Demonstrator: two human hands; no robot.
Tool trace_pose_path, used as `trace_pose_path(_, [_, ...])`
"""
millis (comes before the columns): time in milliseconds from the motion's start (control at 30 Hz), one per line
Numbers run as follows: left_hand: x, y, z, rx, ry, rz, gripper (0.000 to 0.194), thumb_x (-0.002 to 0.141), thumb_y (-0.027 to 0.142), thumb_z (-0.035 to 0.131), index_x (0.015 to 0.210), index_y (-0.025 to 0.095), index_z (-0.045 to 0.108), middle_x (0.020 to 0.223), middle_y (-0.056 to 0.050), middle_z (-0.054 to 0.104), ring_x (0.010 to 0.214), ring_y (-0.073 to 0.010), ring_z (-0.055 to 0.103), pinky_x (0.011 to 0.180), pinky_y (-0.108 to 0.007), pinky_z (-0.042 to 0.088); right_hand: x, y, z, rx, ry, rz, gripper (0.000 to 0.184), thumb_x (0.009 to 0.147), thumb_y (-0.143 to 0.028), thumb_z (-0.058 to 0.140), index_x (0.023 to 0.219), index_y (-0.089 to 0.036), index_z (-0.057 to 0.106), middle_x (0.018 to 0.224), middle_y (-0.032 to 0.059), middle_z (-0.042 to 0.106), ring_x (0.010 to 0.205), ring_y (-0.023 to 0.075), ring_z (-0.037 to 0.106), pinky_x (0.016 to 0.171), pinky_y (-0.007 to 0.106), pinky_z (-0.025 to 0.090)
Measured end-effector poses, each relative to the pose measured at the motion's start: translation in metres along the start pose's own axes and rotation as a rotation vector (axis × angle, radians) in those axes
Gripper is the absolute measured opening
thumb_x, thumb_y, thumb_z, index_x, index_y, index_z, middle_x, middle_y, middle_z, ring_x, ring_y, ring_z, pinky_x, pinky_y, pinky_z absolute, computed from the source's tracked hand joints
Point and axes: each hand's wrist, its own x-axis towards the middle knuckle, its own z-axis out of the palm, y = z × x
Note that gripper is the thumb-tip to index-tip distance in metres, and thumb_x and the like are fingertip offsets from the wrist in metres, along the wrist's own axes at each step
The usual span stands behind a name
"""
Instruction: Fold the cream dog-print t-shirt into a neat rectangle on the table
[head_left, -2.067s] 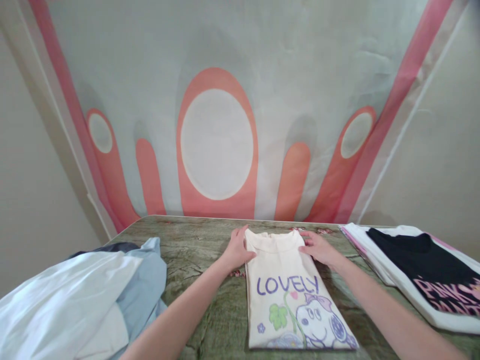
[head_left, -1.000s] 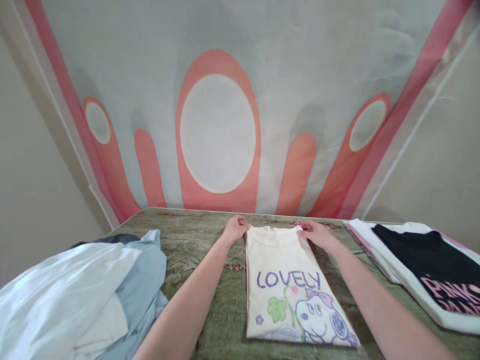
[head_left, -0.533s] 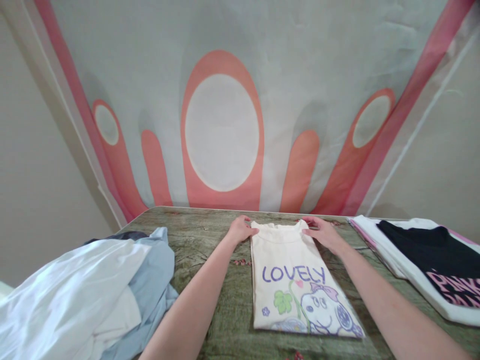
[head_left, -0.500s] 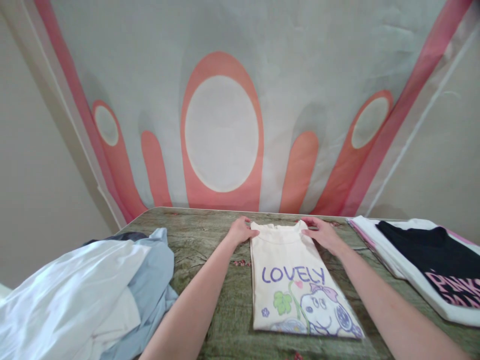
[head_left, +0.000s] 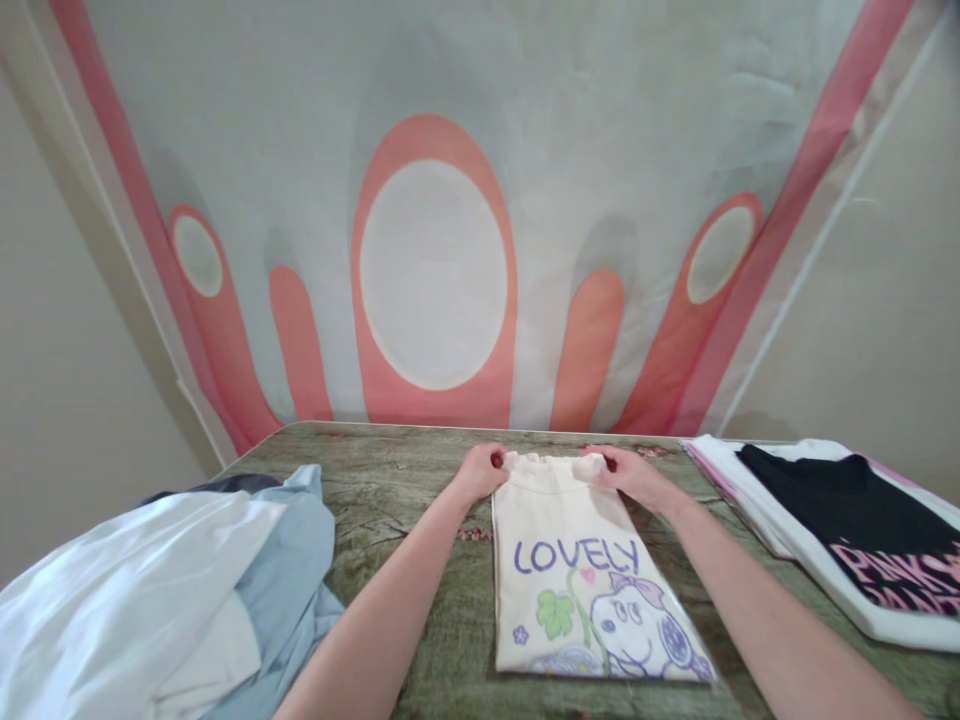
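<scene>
A cream T-shirt (head_left: 555, 520), folded into a narrow rectangle, lies on the table with its neckline at the far end. Purple "LOVELY" lettering and a cartoon dog with a bow show on its front. My left hand (head_left: 482, 473) pinches the shirt's far left corner by the collar. At the far right corner, my right hand (head_left: 626, 476) has its fingers closed on the fabric. The collar edge between the hands looks slightly bunched and raised.
On the left, a loose heap of white and light blue clothes (head_left: 289, 560) covers part of the wood-patterned table (head_left: 375, 470). Folded shirts, with a black one (head_left: 840, 500) on top, are stacked at the right. A printed wall hanging (head_left: 547, 250) stands behind the table.
Both hands have closed from resting at the far corners to gripping the collar fabric, which now bunches up. The whole view has shifted slightly.
</scene>
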Motion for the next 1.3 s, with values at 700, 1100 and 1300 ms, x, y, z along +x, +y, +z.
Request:
trace_pose_path(700, [-0.006,0.001,-0.011,-0.312,-0.171,0.078,0.014,0.057,0.008,0.064,0.068,0.012,0.057,0.074,-0.001,0.063,0.076,-0.0151,0.059,0.063,-0.02,0.043,-0.009,-0.004,-0.006,0.386,-0.156,0.109,0.031,0.058,-0.028,0.071,0.087,-0.019,0.067,0.101,0.0079,0.067,0.095,0.0258,0.061,0.085,0.04,0.044])
trace_pose_path(1100, [-0.01,0.007,-0.017,-0.792,-0.358,-0.378,0.036,0.056,0.028,0.077,0.085,0.01,0.064,0.083,-0.008,0.067,0.071,-0.0154,0.062,0.067,-0.027,0.049,-0.002,0.007,-0.002,0.19,-0.107,0.097,0.038,0.069,-0.047,0.063,0.089,-0.015,0.065,0.086,0.0043,0.07,0.081,0.0226,0.063,0.077,0.037,0.048])
trace_pose_path(1300, [-0.01,0.008,-0.014,-0.81,-0.373,-0.337,0.035,0.067,0.035,0.071,0.09,0.011,0.062,0.087,-0.008,0.067,0.072,-0.0153,0.062,0.061,-0.024,0.048,-0.001,0.003,0.0,0.266,-0.047,0.073,0.04,0.073,-0.049,0.059,0.1,-0.019,0.061,0.093,0.0042,0.069,0.085,0.0224,0.063,0.077,0.036,0.049])
